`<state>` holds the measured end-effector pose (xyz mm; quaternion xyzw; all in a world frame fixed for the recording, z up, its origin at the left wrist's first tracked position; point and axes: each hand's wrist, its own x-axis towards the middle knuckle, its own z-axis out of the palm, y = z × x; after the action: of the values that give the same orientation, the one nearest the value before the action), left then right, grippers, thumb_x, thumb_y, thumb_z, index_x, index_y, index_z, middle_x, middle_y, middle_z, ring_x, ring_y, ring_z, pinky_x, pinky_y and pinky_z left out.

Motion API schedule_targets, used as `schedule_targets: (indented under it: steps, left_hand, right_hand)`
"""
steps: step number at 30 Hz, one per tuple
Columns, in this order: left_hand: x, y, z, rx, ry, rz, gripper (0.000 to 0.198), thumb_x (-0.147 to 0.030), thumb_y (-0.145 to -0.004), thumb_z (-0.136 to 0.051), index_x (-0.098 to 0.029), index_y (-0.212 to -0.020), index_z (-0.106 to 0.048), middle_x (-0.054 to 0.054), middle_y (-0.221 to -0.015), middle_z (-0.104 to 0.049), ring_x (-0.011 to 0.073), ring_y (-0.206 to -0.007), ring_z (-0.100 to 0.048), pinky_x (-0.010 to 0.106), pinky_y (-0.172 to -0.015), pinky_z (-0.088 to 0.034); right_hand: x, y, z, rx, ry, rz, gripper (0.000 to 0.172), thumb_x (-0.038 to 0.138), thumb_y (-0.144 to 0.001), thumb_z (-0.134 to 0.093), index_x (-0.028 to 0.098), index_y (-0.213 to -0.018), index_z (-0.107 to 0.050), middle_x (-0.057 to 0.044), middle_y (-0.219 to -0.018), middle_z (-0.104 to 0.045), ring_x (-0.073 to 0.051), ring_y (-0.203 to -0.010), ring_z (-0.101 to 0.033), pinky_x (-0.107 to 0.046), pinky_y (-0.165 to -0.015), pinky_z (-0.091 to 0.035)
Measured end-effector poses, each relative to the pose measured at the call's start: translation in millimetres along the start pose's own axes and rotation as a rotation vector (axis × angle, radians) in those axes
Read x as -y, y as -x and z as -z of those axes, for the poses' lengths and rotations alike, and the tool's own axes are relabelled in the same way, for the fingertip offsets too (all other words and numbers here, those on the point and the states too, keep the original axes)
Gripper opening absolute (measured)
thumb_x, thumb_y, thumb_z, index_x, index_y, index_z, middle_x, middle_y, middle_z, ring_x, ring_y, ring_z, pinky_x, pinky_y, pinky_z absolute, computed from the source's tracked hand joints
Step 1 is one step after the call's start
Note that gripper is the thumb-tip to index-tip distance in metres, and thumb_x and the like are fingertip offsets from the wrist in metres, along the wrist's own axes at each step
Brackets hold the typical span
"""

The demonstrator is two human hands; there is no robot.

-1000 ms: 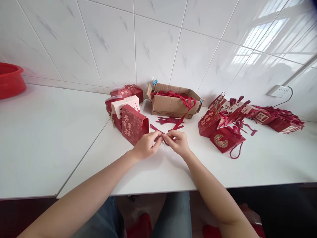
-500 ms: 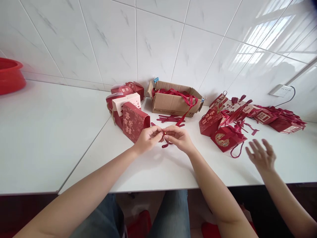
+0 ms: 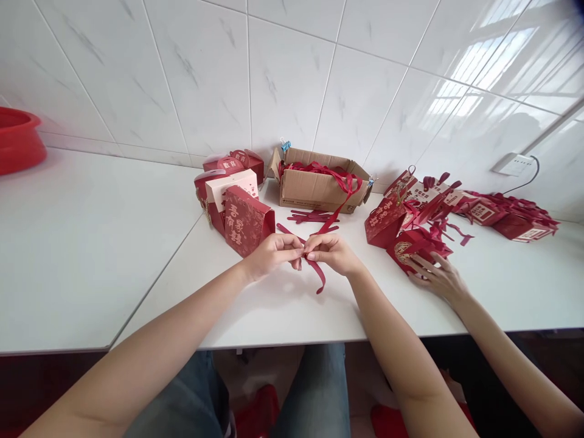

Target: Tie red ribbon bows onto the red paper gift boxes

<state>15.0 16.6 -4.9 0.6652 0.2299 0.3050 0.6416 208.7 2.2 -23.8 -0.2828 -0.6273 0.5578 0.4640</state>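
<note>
left hand (image 3: pixel 272 252): thumb and fingers pressed together, pinching one end of the red ribbon strip (image 3: pixel 318 277)
right hand (image 3: pixel 331 252): fingertips closed on the same strip, touching the left hand's fingertips
red ribbon strip: held just above the white table (image 3: pixel 91 243), between both hands; its free end curls down toward the near edge
printed gift box (image 3: pixel 246 220): upright, just left of the left hand; more boxes stacked behind it
cardboard box (image 3: pixel 314 190): open, against the tiled wall, full of red ribbon; one ribbon trails out over its front
loose strips (image 3: pixel 312 216): flat on the table in front of the carton
blue clip (image 3: pixel 285 146): on the carton's left flap
co-worker's hand (image 3: pixel 435 277): fingers spread, resting on a small red box (image 3: pixel 413 249) to the right
box pile (image 3: pixel 502 213): far right, near the wall socket (image 3: pixel 513 164)
red basin (image 3: pixel 18 140): far left edge
</note>
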Motion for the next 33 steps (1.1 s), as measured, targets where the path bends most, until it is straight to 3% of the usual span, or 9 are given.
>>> schedule_targets:
  steps: [3, 5, 14, 20, 22, 24, 28, 30, 33]
  left_hand:
    - [1, 0, -3.5, -0.145, -0.178, -0.056, 0.016, -0.028, -0.077, -0.065, -0.013, -0.071, -0.061, 0.000, -0.057, -0.060, 0.0108, -0.056, -0.055, 0.024, -0.058, -0.043]
    - [2, 0, -5.5, -0.160, -0.176, -0.050, 0.017, -0.030, -0.077, -0.064, -0.014, -0.071, -0.060, 0.000, -0.057, -0.059, 0.0110, -0.055, -0.055, 0.024, -0.057, -0.043]
    - [5, -3, -6.1, 0.085, 0.158, 0.003, 0.020, -0.032, -0.077, -0.069, -0.014, -0.071, -0.060, -0.003, -0.052, -0.052, 0.0120, -0.057, -0.060, 0.028, -0.065, -0.048]
    - [2, 0, -9.4, 0.122, 0.102, 0.039, 0.027, -0.040, -0.078, -0.067, -0.015, -0.074, -0.057, -0.002, -0.054, -0.053, 0.0125, -0.055, -0.058, 0.028, -0.059, -0.048]
    - [-1, 4, -11.0, 0.000, -0.100, -0.030, 0.030, -0.044, -0.082, -0.061, -0.016, -0.074, -0.056, -0.003, -0.052, -0.051, 0.0116, -0.050, -0.053, 0.026, -0.052, -0.044]
    - [-1, 8, -11.0, -0.249, -0.370, -0.235, 0.030, -0.046, -0.084, -0.057, -0.017, -0.076, -0.055, -0.002, -0.053, -0.050, 0.0114, -0.050, -0.049, 0.026, -0.051, -0.041]
    - [3, 3, -2.2, -0.886, -0.851, -0.763, 0.046, -0.050, -0.067, -0.073, -0.019, -0.094, -0.053, 0.008, -0.089, -0.059, 0.0245, -0.089, -0.057, 0.040, -0.083, -0.045]
    - [7, -4, 6.1, -1.108, -0.988, -0.792, 0.067, -0.052, -0.059, -0.078, -0.018, -0.108, -0.048, 0.016, -0.113, -0.053, 0.0338, -0.113, -0.048, 0.049, -0.099, -0.035]
    - [11, -12, 19.6, -1.223, -1.068, -0.639, 0.083, -0.051, -0.059, -0.079, -0.017, -0.122, -0.038, 0.022, -0.130, -0.040, 0.0412, -0.128, -0.034, 0.055, -0.104, -0.025]
  right_hand:
    - [-4, -1, 2, -0.037, 0.033, -0.025, 0.016, 0.031, -0.067, -0.080, 0.020, -0.075, -0.071, 0.000, -0.075, -0.065, -0.010, -0.066, -0.059, -0.022, -0.053, -0.047]
    - [-6, -1, 4, -0.036, 0.031, -0.016, 0.016, 0.030, -0.067, -0.081, 0.021, -0.076, -0.072, 0.000, -0.080, -0.065, -0.011, -0.068, -0.059, -0.022, -0.052, -0.046]
    - [-13, -2, 13, 0.112, -0.077, 0.027, 0.015, 0.029, -0.066, -0.082, 0.020, -0.073, -0.071, 0.001, -0.078, -0.060, -0.012, -0.065, -0.061, -0.030, -0.060, -0.054]
    - [-10, -1, 12, 0.117, -0.111, 0.022, 0.016, 0.027, -0.063, -0.083, 0.020, -0.070, -0.071, 0.001, -0.076, -0.061, -0.010, -0.064, -0.060, -0.028, -0.061, -0.052]
    - [-11, -2, 12, 0.069, -0.092, 0.009, 0.017, 0.028, -0.062, -0.084, 0.020, -0.069, -0.071, 0.001, -0.077, -0.063, -0.008, -0.060, -0.056, -0.025, -0.055, -0.048]
    - [-12, -3, 12, -0.001, -0.081, -0.005, 0.019, 0.030, -0.060, -0.084, 0.020, -0.069, -0.070, 0.000, -0.079, -0.067, -0.009, -0.062, -0.057, -0.024, -0.056, -0.048]
    - [-13, -4, 11, -0.137, -0.092, 0.003, 0.021, 0.033, -0.059, -0.085, 0.022, -0.070, -0.071, 0.000, -0.076, -0.071, -0.012, -0.072, -0.064, -0.027, -0.069, -0.051]
    - [-12, -4, 11, -0.175, -0.098, 0.005, 0.021, 0.034, -0.059, -0.085, 0.023, -0.070, -0.071, 0.001, -0.073, -0.070, -0.011, -0.070, -0.064, -0.027, -0.069, -0.052]
    - [-11, -4, 9, -0.216, -0.108, -0.004, 0.023, 0.036, -0.058, -0.085, 0.023, -0.069, -0.070, 0.002, -0.071, -0.069, -0.012, -0.069, -0.064, -0.027, -0.067, -0.053]
